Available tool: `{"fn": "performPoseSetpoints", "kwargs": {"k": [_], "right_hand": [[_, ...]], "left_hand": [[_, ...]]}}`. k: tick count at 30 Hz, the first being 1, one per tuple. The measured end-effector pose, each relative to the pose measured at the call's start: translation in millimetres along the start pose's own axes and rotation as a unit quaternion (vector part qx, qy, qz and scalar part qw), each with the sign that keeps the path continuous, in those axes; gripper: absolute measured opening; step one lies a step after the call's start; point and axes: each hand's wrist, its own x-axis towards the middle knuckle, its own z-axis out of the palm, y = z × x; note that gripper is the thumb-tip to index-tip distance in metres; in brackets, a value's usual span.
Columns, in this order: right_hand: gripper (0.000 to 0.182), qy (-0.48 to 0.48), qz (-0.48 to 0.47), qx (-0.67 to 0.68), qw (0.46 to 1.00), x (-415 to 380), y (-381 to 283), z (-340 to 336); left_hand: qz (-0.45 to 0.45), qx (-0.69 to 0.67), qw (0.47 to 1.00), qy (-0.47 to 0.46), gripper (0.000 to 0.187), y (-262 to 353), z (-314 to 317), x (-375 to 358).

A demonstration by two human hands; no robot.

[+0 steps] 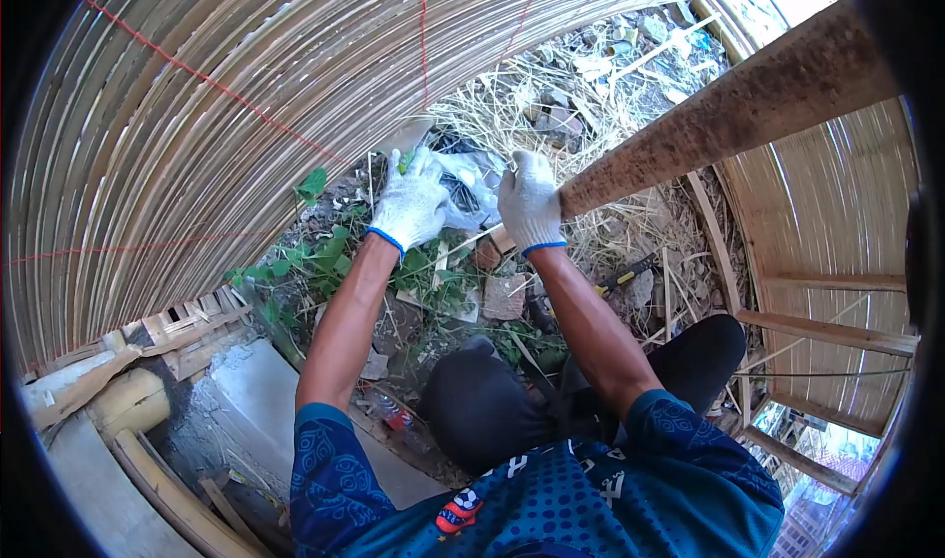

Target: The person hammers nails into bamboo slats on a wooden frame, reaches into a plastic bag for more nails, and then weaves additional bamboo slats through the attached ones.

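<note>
My left hand (410, 204), in a white knit glove with a blue cuff, reaches low by the foot of the slatted bamboo wall. Its fingers are stretched and a little apart, and a small green leaf (404, 162) shows among them. A crumpled clear plastic bag (474, 179) with something dark in it lies between my two hands. On its right side my right hand (532, 204), gloved the same way, has its fingers curled in at the bag's edge. Its fingertips are partly hidden.
The bamboo wall (226, 145) curves along the left and top. A thick rough wooden post (728, 105) slants in from upper right. Straw (591, 115), bricks (504, 297) and green plants (325, 258) cover the ground. A yellow-and-black-handled tool (625, 275) lies right of my forearm. Concrete (266, 391) borders the lower left.
</note>
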Motion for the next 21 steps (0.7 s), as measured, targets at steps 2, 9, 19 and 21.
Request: {"fn": "performPoseSetpoints", "kwargs": {"k": [2, 9, 19, 21], "right_hand": [[0.026, 0.041, -0.072, 0.04, 0.996, 6.0, -1.1, -2.0], [0.014, -0.187, -0.183, 0.153, 0.953, -22.6, -5.8, 18.8], [0.027, -0.336, -0.028, -0.181, 0.924, 12.6, 58.4, 79.4], [0.026, -0.305, -0.085, -0.147, 0.937, 18.5, 63.2, 86.1]], "left_hand": [[-0.006, 0.008, 0.999, 0.033, 0.021, 2.1, 1.3, 2.8], [0.024, 0.014, 0.999, 0.044, 0.033, 1.0, -0.4, 8.9], [-0.028, 0.025, 0.997, 0.067, 0.037, 3.8, 42.6, 23.6], [-0.052, 0.004, 0.997, 0.052, 0.053, 6.7, 39.0, 30.5]]}}
